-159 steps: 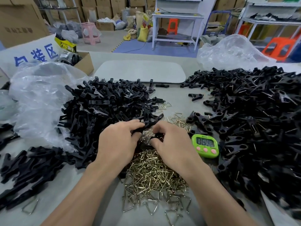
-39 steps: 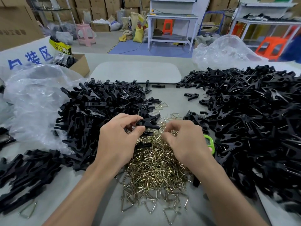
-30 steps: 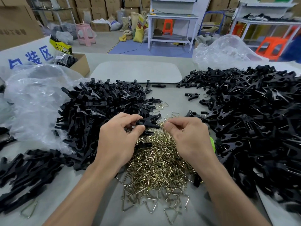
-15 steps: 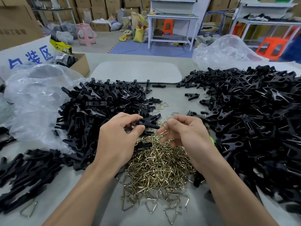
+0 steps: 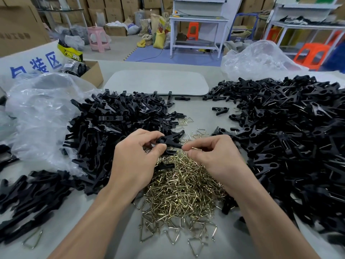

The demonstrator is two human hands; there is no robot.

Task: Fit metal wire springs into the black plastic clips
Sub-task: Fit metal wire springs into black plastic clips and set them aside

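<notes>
My left hand [image 5: 134, 157] pinches a black plastic clip [image 5: 170, 140] between thumb and forefinger, above a heap of brass-coloured triangular wire springs [image 5: 179, 187] on the pale grey desk [image 5: 197, 116]. My right hand [image 5: 214, 157] pinches what appears to be a single wire spring [image 5: 196, 148], just beside the clip. Flanking: left pile of black clips [image 5: 115, 124], right pile of black clips [image 5: 289, 137], crumpled clear plastic bag [image 5: 41, 116]. Beyond: stacked brown cardboard cartons [image 5: 115, 8], white metal workbench [image 5: 196, 17], orange plastic stool [image 5: 311, 53].

I see clear plastic bag [image 5: 37, 116] near left | second plastic bag [image 5: 257, 62] far right | grey board [image 5: 156, 82] far centre | cardboard box [image 5: 93, 74] left of it | pink stool [image 5: 98, 37], orange stool [image 5: 310, 55] beyond
</notes>
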